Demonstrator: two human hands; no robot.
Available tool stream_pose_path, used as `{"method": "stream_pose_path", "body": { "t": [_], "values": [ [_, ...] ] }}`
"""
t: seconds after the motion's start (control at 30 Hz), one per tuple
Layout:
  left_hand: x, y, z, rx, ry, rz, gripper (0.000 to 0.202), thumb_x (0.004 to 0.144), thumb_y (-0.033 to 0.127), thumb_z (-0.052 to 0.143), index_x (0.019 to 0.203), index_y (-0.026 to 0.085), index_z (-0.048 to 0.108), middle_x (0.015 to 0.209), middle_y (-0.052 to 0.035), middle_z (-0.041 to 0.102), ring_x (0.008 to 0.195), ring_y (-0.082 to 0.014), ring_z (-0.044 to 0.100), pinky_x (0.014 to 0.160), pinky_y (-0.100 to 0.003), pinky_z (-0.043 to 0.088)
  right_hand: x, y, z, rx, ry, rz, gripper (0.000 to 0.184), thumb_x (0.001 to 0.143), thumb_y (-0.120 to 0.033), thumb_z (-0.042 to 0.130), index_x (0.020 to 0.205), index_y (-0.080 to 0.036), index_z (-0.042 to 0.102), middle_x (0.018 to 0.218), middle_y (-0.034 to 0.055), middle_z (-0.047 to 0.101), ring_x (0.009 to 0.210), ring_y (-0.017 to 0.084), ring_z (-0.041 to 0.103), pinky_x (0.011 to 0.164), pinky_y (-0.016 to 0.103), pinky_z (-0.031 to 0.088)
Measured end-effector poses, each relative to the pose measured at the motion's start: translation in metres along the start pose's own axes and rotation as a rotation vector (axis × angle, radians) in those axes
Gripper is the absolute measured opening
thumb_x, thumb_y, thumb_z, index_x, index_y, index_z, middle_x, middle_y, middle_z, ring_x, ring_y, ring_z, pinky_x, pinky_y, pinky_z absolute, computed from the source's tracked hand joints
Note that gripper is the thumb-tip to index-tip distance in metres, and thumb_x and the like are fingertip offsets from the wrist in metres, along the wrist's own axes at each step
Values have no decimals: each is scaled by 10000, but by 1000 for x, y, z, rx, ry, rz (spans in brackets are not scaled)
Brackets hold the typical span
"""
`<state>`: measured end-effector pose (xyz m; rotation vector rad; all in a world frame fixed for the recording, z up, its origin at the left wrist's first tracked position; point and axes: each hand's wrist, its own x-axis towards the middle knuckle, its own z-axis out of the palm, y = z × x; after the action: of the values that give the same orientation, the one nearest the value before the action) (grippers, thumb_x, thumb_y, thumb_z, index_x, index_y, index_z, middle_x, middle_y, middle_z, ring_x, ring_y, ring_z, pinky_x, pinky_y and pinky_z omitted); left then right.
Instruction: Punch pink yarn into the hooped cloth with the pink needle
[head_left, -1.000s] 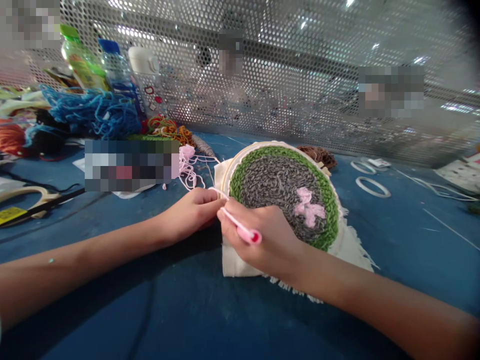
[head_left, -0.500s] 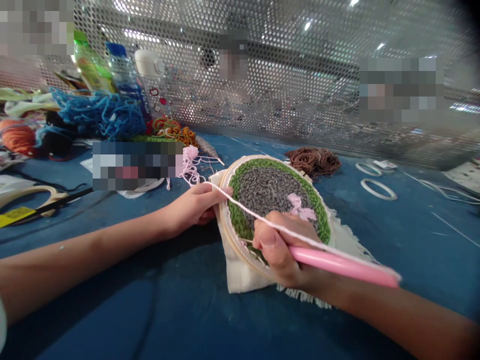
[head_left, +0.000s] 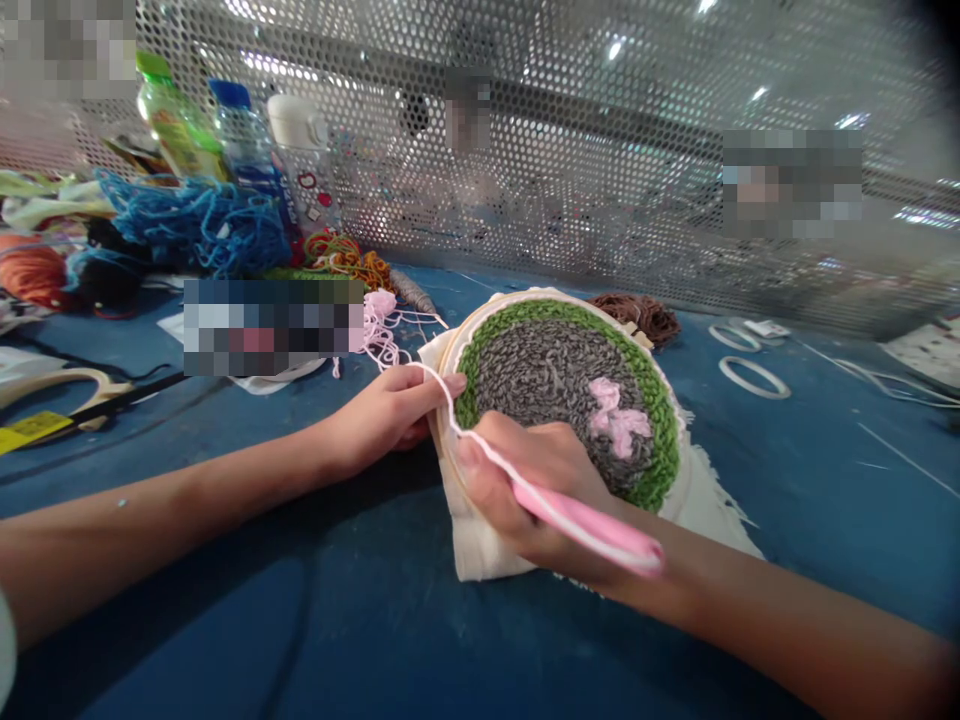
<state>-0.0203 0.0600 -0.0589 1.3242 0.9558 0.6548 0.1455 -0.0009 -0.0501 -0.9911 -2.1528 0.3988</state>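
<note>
An embroidery hoop [head_left: 556,300] stands tilted on the blue table, its cloth filled with grey loops, a green ring and a small pink patch [head_left: 618,417]. My left hand [head_left: 390,412] grips the hoop's left rim, fingers closed, with a strand of pale pink yarn [head_left: 441,385] passing over them. My right hand [head_left: 536,485] is closed round a pink punch needle [head_left: 592,525] at the hoop's lower left edge; the needle's tip is hidden behind my fingers. White cloth [head_left: 480,545] hangs below the hoop.
Loose pink yarn [head_left: 379,325] lies left of the hoop and brown yarn [head_left: 645,315] behind it. Blue yarn [head_left: 202,225], orange yarn and bottles [head_left: 172,120] crowd the far left. An empty wooden hoop [head_left: 52,385] lies left; white rings [head_left: 754,375] right. A perforated metal screen [head_left: 570,170] closes the back.
My right hand swung the pink needle out to the right, drawing the yarn taut, then came back to the hoop's lower left edge. The hoop tilted down and up again. My left hand stayed.
</note>
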Motion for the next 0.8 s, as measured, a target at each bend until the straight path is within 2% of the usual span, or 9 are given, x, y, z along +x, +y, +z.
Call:
{"method": "stream_pose_path", "body": {
  "t": [0.1,0.2,0.3,0.47,0.63,0.8],
  "values": [
    [-1,0,1,10,25,-6,409,845,397,528,549,190,335,440,79,260,364,-42,212,358,-183,148,7,-1,3,-99,-81,-9,209,888,-223,426,681,-201,405,562,-49,421,458,79,355,485,247,257],
    [-2,0,1,54,15,12,415,834,401,535,537,186,342,445,71,279,377,-45,235,364,-185,166,7,4,8,-204,-102,-32,171,892,-273,436,740,-198,465,565,-48,463,454,83,364,480,255,232],
    [-3,1,1,60,-1,16,393,829,385,537,545,180,357,460,69,295,391,-45,248,371,-178,180,4,10,11,-176,-104,-21,190,900,-291,448,739,-196,480,536,-59,448,446,78,383,477,245,245],
    [-2,0,1,19,-2,-27,360,830,420,547,609,188,382,461,85,274,372,-46,226,344,-167,147,-1,12,2,133,76,-19,305,937,-271,398,647,-186,440,576,-36,453,502,80,449,502,219,357],
    [0,0,-2,52,1,-50,372,837,415,549,597,184,383,443,81,286,357,-41,232,335,-158,150,-7,5,-5,129,126,-31,293,905,-247,444,616,-203,432,520,-36,426,446,94,410,439,247,333],
    [1,2,-3,73,-27,-70,390,844,416,527,571,188,367,401,78,283,328,-40,220,317,-158,133,-11,6,-4,218,207,-3,269,894,-229,455,629,-215,415,491,-55,382,404,87,356,416,258,299]
  ]
}}
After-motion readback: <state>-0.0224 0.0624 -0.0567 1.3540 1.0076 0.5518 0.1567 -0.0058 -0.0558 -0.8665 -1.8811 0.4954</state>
